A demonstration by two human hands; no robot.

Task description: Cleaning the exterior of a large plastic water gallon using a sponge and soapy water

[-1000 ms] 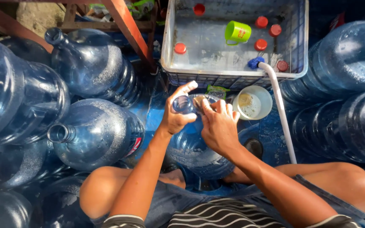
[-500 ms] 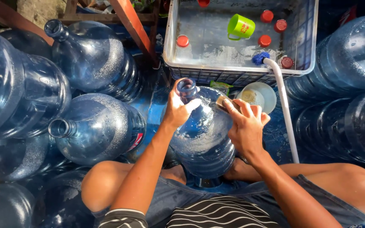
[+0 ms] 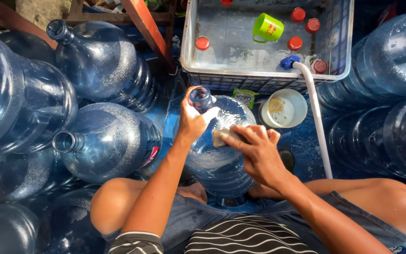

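A large blue water jug (image 3: 222,162) lies tilted between my knees, its open neck pointing away from me. My left hand (image 3: 194,120) grips the jug's neck just below the mouth. My right hand (image 3: 254,153) presses a small grey sponge (image 3: 221,137) against the jug's wet shoulder, fingers closed over it.
Several empty blue jugs (image 3: 104,141) lie stacked at left and more at right (image 3: 391,61). A grey crate (image 3: 191,56) ahead holds water, red caps (image 3: 202,43) and a green mug (image 3: 267,28). A white hose (image 3: 316,122) and a white bowl (image 3: 285,108) sit beside the jug.
The jug has tipped toward me and lies lower. My right hand slid from the neck down onto the jug's shoulder with the sponge; my left hand stayed on the neck.
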